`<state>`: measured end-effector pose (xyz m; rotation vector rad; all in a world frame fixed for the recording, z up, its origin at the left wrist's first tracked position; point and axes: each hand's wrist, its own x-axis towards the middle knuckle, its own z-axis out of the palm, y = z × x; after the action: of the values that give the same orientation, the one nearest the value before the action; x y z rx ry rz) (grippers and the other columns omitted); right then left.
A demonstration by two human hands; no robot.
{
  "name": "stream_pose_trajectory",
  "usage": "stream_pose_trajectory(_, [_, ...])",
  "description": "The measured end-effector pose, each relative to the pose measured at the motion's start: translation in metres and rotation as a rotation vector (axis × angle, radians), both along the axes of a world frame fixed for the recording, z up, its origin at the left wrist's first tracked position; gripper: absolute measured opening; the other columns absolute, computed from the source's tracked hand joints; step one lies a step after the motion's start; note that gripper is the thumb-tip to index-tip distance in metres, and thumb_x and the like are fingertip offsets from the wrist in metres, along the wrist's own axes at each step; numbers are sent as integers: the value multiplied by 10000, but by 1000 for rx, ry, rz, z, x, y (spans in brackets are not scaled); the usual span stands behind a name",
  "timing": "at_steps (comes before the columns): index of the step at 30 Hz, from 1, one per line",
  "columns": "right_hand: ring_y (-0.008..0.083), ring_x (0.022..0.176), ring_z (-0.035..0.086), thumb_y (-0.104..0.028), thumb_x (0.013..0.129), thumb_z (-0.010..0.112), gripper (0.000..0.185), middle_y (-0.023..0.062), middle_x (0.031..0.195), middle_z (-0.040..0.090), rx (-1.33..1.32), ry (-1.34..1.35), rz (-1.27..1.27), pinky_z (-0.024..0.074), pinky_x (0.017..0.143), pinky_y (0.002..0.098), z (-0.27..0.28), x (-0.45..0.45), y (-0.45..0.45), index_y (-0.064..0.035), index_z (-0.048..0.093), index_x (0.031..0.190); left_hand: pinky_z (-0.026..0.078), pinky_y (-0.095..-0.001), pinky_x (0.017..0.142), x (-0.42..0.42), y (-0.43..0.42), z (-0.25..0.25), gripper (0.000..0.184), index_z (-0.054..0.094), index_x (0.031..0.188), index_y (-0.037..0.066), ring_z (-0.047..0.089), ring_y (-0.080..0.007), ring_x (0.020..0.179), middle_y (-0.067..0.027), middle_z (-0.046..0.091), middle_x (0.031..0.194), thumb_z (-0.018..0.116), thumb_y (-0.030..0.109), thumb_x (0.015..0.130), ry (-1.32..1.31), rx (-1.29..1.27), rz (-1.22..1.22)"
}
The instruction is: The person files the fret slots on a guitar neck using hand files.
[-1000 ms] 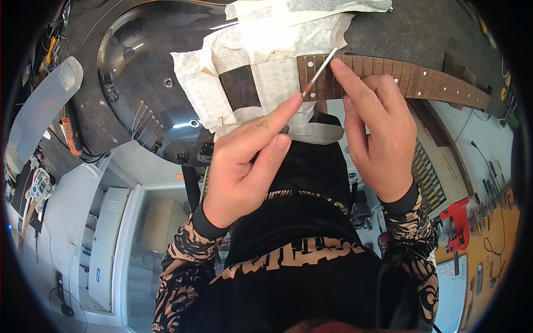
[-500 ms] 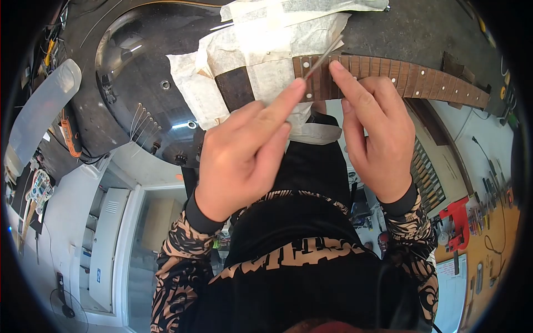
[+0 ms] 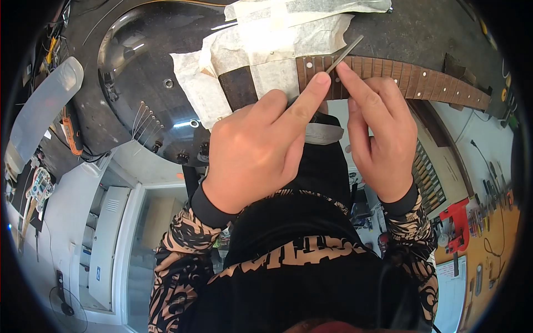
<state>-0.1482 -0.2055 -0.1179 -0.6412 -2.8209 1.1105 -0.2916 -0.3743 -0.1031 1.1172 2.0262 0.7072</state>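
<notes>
Electric guitar body (image 3: 130,69) lies upper left of the frame on a dark bench top (image 3: 419,28), neck running to the right. Prep looks done: pale masking tape (image 3: 272,77) covers the body end of the fretboard (image 3: 408,80), and no strings cross the bare frets. Work on the frets looks under way, I'd judge; can't tell which are finished, and the tape is on, so unmasking is left. Thin metal rod (image 3: 348,52), file-like, slants over the fretboard at upper centre, tip past its upper edge. Left hand (image 3: 255,147): fingers curled closed on the rod, index stretched along it; handle end hidden under the palm. Right hand (image 3: 386,133): index out, its tip at the rod, touching or just beside, can't tell; thumb apart, other fingers bent, nothing seen gripped. Writing: big tan letters (image 3: 288,258) on the black hoodie (image 3: 311,294), upside down and partly folded, no sure reading; blue label (image 3: 98,274) lower left and white sheet (image 3: 451,286) lower right, both too small. No brand legible.
</notes>
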Motion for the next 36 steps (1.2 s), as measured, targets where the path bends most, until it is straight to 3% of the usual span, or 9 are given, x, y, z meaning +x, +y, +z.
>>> stream_pose_trajectory(4, [268, 803, 640, 93, 792, 694, 637, 76, 924, 614, 3, -13, 4, 519, 669, 389, 4, 1, 3, -107, 702, 1397, 427, -269, 574, 14, -19, -20, 511, 621, 1494, -3, 503, -113, 601, -31, 570, 741, 652, -5, 984, -206, 230, 184])
stream_pose_trajectory(9, [269, 803, 640, 89, 803, 693, 632, 73, 929, 616, -15, -34, 11, 518, 669, 391, 6, -1, 4, -105, 694, 1405, 519, -287, 882, 23, -28, 6, 463, 583, 1519, -18, 694, -149, 933, -147, 759, 1152, 615, 44, 1061, -828, 15, 552])
stream_pose_trajectory(12, [268, 801, 637, 85, 805, 694, 634, 71, 932, 614, -19, -42, 16, 515, 669, 391, 6, 0, 5, -107, 691, 1409, 486, -277, 875, 32, -29, 4, 453, 575, 1522, -27, 648, -116, 930, -124, 729, 1156, 598, 46, 1075, -863, 47, 600])
stream_pose_trajectory(18, [267, 800, 632, 79, 791, 697, 648, 72, 934, 607, -37, -34, 26, 513, 669, 390, 4, 1, 7, -102, 688, 1413, 390, -228, 585, 43, -26, 4, 469, 584, 1514, -36, 471, -42, 629, 37, 586, 781, 607, 26, 1050, -607, 97, 491])
stream_pose_trajectory(23, [271, 802, 630, 79, 783, 699, 655, 76, 937, 607, -46, -8, 33, 513, 670, 389, 2, 3, 9, -99, 688, 1413, 510, -303, 663, 28, 3, 1, 527, 626, 1485, -13, 565, -142, 667, -80, 644, 809, 647, -57, 960, -100, 26, 173])
stream_pose_trajectory(26, [273, 801, 630, 82, 788, 699, 649, 77, 939, 609, -49, -3, 37, 512, 670, 387, 2, 2, 11, -97, 688, 1412, 507, -303, 644, 18, 13, 2, 548, 635, 1483, 4, 567, -158, 662, -89, 608, 787, 647, -72, 940, 43, -16, 64])
stream_pose_trajectory(28, [272, 800, 631, 85, 791, 699, 647, 77, 940, 611, -62, -6, 37, 512, 669, 387, 3, 2, 11, -94, 687, 1412, 455, -277, 590, 25, 2, -12, 521, 619, 1496, -5, 522, -114, 629, -39, 581, 758, 638, -40, 976, -84, 154, 215])
stream_pose_trajectory(33, [269, 797, 634, 88, 796, 703, 643, 77, 942, 618, -71, -30, 45, 512, 665, 388, 5, 0, 12, -88, 685, 1414, 542, -300, 854, 38, -18, 7, 471, 603, 1502, -17, 708, -167, 912, -141, 760, 1152, 620, 4, 1031, -780, 46, 643])
stream_pose_trajectory(36, [267, 798, 635, 87, 796, 705, 642, 77, 943, 620, -73, -37, 43, 512, 665, 390, 6, 0, 12, -86, 684, 1414, 528, -302, 931, 41, -24, 14, 463, 591, 1504, -36, 711, -172, 1013, -171, 749, 1247, 603, -3, 1042, -863, -19, 658])
